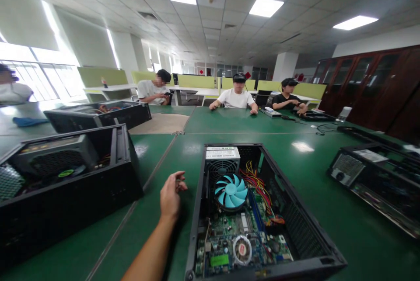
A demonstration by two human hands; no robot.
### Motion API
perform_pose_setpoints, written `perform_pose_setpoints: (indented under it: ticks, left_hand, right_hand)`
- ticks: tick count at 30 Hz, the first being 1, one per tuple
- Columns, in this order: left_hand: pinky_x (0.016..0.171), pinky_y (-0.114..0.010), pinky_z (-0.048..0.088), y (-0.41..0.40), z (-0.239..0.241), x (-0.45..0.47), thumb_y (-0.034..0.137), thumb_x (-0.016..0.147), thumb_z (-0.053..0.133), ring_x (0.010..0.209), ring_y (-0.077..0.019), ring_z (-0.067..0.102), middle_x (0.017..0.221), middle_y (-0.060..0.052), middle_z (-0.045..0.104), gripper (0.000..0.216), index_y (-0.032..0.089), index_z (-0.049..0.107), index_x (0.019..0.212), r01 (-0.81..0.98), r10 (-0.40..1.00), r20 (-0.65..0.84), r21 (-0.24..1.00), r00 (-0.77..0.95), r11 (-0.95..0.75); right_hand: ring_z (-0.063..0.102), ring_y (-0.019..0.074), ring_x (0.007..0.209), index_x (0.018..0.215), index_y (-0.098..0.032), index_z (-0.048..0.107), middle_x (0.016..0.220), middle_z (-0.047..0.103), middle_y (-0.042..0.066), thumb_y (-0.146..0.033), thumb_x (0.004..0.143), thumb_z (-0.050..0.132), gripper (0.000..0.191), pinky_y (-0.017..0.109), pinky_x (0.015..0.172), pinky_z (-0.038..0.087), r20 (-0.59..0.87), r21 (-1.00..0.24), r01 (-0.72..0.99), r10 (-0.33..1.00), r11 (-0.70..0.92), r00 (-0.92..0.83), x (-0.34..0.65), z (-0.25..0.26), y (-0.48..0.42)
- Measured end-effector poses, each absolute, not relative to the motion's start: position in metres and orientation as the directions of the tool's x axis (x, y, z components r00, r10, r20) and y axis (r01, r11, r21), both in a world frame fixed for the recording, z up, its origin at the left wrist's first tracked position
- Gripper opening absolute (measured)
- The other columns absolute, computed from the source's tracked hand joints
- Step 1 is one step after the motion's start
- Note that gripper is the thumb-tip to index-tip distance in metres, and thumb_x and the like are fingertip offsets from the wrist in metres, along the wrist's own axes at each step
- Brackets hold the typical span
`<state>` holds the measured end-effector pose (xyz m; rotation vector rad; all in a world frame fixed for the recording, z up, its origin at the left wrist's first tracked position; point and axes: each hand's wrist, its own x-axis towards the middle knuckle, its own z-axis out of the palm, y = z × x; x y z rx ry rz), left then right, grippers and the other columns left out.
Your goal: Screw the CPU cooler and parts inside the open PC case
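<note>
My left hand (171, 194) hovers beside the left wall of a computer case (303, 224), over the green table. Its fingers are loosely bent and apart, and nothing shows between them. The case lies on its side, uncovered. Inside it I see a blue cooling fan (231, 189), a power supply (222, 155) at the far left corner, red and yellow cables (259, 183) and a motherboard (229, 224). A smaller round fan (242, 249) sits on the board near the front. My right hand is outside the view.
Another open computer case (72, 202) stands to the left, with one more (98, 117) behind it. On the right lies a further case (370, 176). Several people sit across the green table (223, 123). A blue cloth (30, 121) lies at the far left.
</note>
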<state>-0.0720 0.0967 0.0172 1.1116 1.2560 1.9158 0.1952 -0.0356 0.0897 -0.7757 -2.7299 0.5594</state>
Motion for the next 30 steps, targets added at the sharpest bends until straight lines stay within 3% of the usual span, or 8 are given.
perform_pose_setpoints:
  ticks: [9,13,15,18,21,24,27,30]
  left_hand:
    - [0.049,-0.023,0.039,0.106,0.008,-0.086,0.066,0.086,0.051,0.053,-0.0088,0.052,0.082,0.0,0.055,0.056,0.014,0.066,0.101,-0.073,0.781,0.289,0.917,-0.554,-0.391]
    - [0.05,-0.024,0.04,0.105,0.008,-0.081,0.062,0.085,0.056,0.055,-0.0101,0.051,0.079,0.0,0.056,0.052,0.014,0.068,0.098,-0.053,0.807,0.303,0.923,-0.506,-0.38]
    - [0.051,-0.024,0.04,0.104,0.009,-0.079,0.061,0.083,0.058,0.055,-0.0103,0.05,0.077,0.0,0.056,0.05,0.014,0.069,0.097,-0.036,0.815,0.317,0.924,-0.485,-0.381]
    - [0.051,-0.024,0.039,0.102,0.011,-0.076,0.059,0.083,0.061,0.054,-0.01,0.049,0.075,0.001,0.056,0.048,0.014,0.07,0.094,-0.013,0.829,0.337,0.924,-0.447,-0.383]
    - [0.052,-0.025,0.04,0.101,0.013,-0.074,0.059,0.083,0.061,0.055,-0.0108,0.049,0.074,0.0,0.057,0.047,0.014,0.07,0.093,-0.001,0.838,0.351,0.922,-0.418,-0.387]
    - [0.052,-0.025,0.04,0.1,0.014,-0.072,0.06,0.084,0.06,0.055,-0.0113,0.049,0.075,0.0,0.058,0.049,0.014,0.07,0.094,0.002,0.843,0.354,0.922,-0.404,-0.386]
    - [0.052,-0.025,0.04,0.099,0.016,-0.071,0.061,0.083,0.06,0.054,-0.0114,0.049,0.074,0.0,0.057,0.051,0.013,0.069,0.094,0.005,0.849,0.352,0.925,-0.394,-0.38]
    - [0.051,-0.026,0.041,0.098,0.018,-0.07,0.063,0.082,0.06,0.054,-0.0116,0.049,0.073,0.0,0.057,0.052,0.012,0.069,0.093,0.013,0.851,0.352,0.926,-0.389,-0.377]
  right_hand:
    - [0.064,0.0242,0.109,0.127,-0.017,0.059,0.128,0.061,0.01,-0.033,0.098,0.062,0.033,0.046,0.092,0.056,0.232,-0.267,0.627,0.681,0.731,-0.695,0.12,0.106,0.109]
    - [0.065,0.0262,0.106,0.121,-0.011,0.06,0.117,0.068,0.015,-0.01,0.087,0.063,0.034,0.039,0.093,0.053,0.28,-0.202,0.636,0.666,0.745,-0.692,0.089,0.112,0.082]
    - [0.067,0.0275,0.102,0.114,-0.011,0.062,0.11,0.071,0.015,-0.01,0.078,0.065,0.036,0.037,0.092,0.053,0.291,-0.174,0.595,0.618,0.785,-0.73,0.087,0.113,0.054]
    - [0.067,0.0238,0.102,0.118,-0.015,0.061,0.111,0.072,0.01,-0.013,0.077,0.062,0.041,0.032,0.094,0.053,0.328,-0.17,0.595,0.614,0.786,-0.718,0.109,0.115,0.029]
    - [0.054,0.0221,0.129,0.136,-0.012,0.052,0.138,0.06,0.013,-0.004,0.081,0.049,0.056,0.033,0.113,0.038,0.413,-0.207,0.737,0.741,0.643,-0.53,0.153,0.117,0.048]
    - [0.029,0.0295,0.149,0.145,0.0,0.041,0.157,0.037,0.024,0.001,0.08,0.042,0.065,0.051,0.124,0.016,0.466,-0.258,0.863,0.839,0.434,-0.282,0.198,0.118,0.092]
    - [0.038,0.0324,0.143,0.144,-0.001,0.045,0.151,0.047,0.023,0.002,0.075,0.046,0.069,0.058,0.122,0.011,0.448,-0.284,0.9,0.876,0.329,-0.179,0.226,0.117,0.127]
    - [0.05,0.0292,0.133,0.136,-0.008,0.056,0.139,0.061,0.016,0.001,0.071,0.049,0.066,0.052,0.122,0.018,0.44,-0.298,0.901,0.883,0.316,-0.163,0.233,0.116,0.139]
